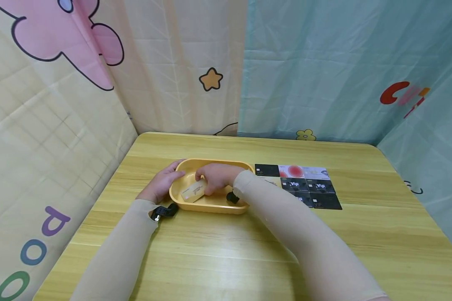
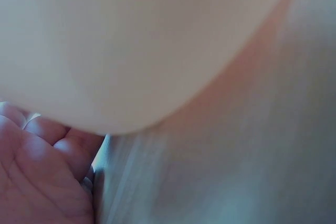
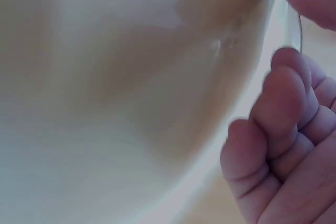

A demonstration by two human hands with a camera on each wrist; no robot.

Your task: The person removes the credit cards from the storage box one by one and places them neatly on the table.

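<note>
A shallow yellow plastic basket (image 1: 211, 208) with rounded ends stands on the table. At its left end my left hand (image 1: 161, 184) grips the rim, thumb over the edge and the other fingers outside; the left wrist view has the basket's wall (image 2: 121, 77) beside curled fingers. My right hand (image 1: 217, 177) reaches down into the basket and pinches a cream card (image 1: 193, 192) with gold script, which leans toward the left end. In the right wrist view, the curled fingers of my right hand (image 3: 283, 124) show beside a thin edge. The hand hides part of the basket's floor.
Right of the basket, cards lie in neat rows: a black VIP card (image 1: 266, 170), a white card with red circles (image 1: 291, 171), a white-and-gold card (image 1: 316, 173), several dark ones. My right forearm (image 1: 286, 213) covers some. Curtains (image 1: 309, 62) enclose the wooden table (image 1: 203, 251).
</note>
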